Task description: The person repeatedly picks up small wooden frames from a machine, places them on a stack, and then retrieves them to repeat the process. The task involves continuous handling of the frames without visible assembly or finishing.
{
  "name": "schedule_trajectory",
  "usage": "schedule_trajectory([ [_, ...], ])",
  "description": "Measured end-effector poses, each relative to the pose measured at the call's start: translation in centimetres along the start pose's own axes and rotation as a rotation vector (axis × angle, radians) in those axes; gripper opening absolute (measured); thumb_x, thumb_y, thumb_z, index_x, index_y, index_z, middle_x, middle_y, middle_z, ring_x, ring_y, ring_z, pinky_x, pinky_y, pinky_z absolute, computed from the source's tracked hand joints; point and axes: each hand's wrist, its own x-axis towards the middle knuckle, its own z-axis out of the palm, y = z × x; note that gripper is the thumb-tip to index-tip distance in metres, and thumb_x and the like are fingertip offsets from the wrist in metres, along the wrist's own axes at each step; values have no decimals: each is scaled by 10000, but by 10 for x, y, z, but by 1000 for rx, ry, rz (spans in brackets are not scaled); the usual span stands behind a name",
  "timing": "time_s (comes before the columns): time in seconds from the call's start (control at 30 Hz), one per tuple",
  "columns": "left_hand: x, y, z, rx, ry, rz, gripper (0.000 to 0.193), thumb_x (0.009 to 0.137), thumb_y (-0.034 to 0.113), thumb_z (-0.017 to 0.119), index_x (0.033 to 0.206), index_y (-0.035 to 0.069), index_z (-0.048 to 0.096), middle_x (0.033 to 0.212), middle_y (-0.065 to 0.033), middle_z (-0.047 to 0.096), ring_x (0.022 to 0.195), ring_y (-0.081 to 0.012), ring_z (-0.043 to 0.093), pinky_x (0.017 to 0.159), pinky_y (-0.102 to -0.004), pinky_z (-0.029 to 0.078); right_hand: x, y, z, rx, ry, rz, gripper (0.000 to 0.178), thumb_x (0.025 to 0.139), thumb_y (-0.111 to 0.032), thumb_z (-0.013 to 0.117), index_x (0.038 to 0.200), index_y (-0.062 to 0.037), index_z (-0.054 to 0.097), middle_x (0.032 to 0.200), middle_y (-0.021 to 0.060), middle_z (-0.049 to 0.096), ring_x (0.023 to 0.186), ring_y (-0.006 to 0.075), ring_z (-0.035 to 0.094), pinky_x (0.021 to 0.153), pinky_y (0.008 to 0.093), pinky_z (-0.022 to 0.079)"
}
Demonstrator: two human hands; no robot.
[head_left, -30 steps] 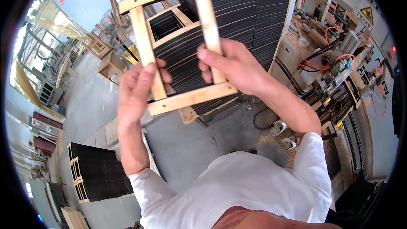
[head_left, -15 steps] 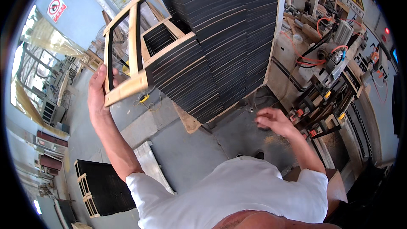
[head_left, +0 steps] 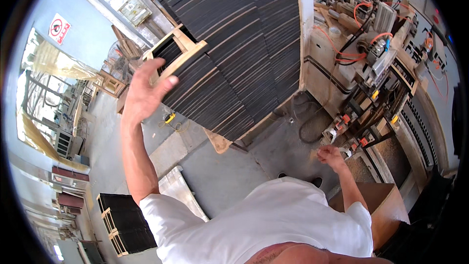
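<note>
- left hand [head_left: 146,90] is held spread, fingers apart, by the top frame [head_left: 188,57]
- that's best kept flush on the stack [head_left: 234,68] tbh
- right hand [head_left: 331,157]: grip can't be told

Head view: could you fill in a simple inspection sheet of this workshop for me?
Surface: grey floor, with a pale sheet lying on it.
Job's things: pale top frame on a dark-sided stack; another stack at left.
Clutter: wood pieces near the machine.
Hands: left, open beside the top frame, contact unclear; right, fingers curled, contents unclear.
Cables: orange hose at the machine; yellow-ended cord on the floor.
Surroundings: red-and-white sign on the wall.
</note>
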Motion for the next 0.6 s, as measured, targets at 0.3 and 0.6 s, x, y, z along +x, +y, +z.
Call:
schedule_trajectory([
  [0.3,-7,28,0,-152,41,-261,285,829,87,689,1100,3,666,901,-149,704,852,-215,667,812,-330,495,-12,50,-67,3,90,77,221,892,-179,652,1010,7,642,799,45,648,687,146,638,577,286,505],
  [0.6,18,21,5,-110,-83,-380,372,814,138,740,1151,-1,664,981,-130,716,900,-208,657,831,-329,490,1,79,-121,74,130,104,124,888,-154,631,926,-36,636,783,33,648,653,132,632,542,267,489],
])
